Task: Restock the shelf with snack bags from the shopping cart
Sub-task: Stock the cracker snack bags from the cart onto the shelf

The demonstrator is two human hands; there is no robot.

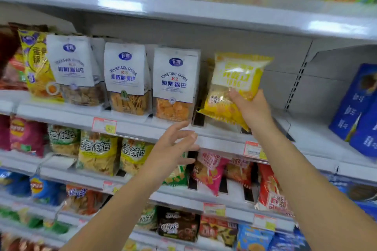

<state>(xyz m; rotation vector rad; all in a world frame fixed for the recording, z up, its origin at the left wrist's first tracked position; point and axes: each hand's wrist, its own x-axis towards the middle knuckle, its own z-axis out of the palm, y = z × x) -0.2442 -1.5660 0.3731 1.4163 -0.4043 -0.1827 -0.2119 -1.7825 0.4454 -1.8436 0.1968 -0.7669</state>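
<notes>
Yellow-and-white snack bag [234,85]; white pouches [175,79] with blue logos.

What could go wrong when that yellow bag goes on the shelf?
The right hand grips the yellow bag only low on one side, and the bag is tilted, so it might slip and drop. The bag is also close beside the white chestnut bag; pushing it in could tip that one forward. The left hand is open just below, which may help catch a fall.

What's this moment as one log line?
step: shelving | right hand: grips yellow snack bag at shelf | left hand: empty, fingers spread by shelf edge
</notes>
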